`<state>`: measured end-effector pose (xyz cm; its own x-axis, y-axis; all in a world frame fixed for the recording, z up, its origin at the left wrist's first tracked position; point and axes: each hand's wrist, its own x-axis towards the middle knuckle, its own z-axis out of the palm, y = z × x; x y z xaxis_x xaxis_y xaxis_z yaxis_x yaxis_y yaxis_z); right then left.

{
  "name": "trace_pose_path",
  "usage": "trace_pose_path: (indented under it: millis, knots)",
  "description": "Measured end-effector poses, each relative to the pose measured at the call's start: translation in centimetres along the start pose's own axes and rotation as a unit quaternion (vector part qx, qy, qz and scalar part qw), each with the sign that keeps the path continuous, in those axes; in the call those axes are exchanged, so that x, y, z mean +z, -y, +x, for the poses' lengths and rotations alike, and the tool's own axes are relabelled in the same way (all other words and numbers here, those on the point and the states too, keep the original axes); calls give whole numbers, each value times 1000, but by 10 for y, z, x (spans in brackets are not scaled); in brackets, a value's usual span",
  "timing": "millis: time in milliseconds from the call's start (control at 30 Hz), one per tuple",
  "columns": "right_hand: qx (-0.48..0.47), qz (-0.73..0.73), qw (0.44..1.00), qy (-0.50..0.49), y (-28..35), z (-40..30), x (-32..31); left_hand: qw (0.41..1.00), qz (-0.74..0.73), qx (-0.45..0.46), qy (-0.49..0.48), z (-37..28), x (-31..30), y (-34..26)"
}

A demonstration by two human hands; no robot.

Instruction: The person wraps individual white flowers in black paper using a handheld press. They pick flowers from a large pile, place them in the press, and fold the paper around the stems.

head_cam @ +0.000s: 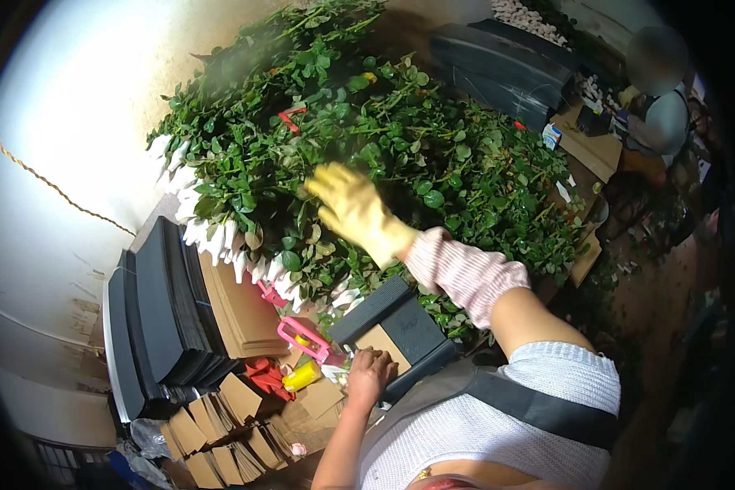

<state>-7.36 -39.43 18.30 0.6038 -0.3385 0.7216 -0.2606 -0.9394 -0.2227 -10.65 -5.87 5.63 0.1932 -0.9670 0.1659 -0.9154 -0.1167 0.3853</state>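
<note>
My left hand (370, 375), bare, lies with bent fingers on a brown cardboard piece (383, 344) set in a dark corrugated sheet-lined holder (418, 318); its grip on the card is hidden. My right hand (356, 211), in a yellow rubber glove, hovers over or touches a large heap of leafy green stems (367, 135), probably roses. Its fingers are spread, and nothing shows in them. White ribbed sleeves (220, 236) cover the heads at the heap's left edge. A pink plastic tool or dispenser (303, 340) lies left of the holder, near a yellow cylinder (302, 376).
Stacks of dark sheets (165, 300) and brown cardboard (239, 306) stand at left. Small cardboard pieces (226, 444) and a red cloth or glove (266, 376) lie nearer. A red tool (292, 118) rests on the leaves. Another person (664, 116) is at far right, beyond a dark stack (502, 67).
</note>
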Motion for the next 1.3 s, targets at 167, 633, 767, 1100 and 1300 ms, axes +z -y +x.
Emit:
trace_pose_path:
  millis: [167, 633, 767, 1100, 1300]
  knots:
    - [69, 10, 997, 41, -32, 29, 8, 1000, -12, 1, 12, 3, -1, 2]
    - [-109, -65, 990, 56, -69, -69, -167, 997, -72, -34, -12, -2, -5, -1]
    - [-14, -7, 986, 167, -125, -103, -169, 995, -73, -62, 13, -2, -5, -3]
    - [-21, -35, 949, 313, -95, -161, -219, 957, -229, -172, -39, -9, -6, -2]
    - [16, -184, 750, 635, -63, -204, -193, 990, -124, -56, -35, -9, 0, 7]
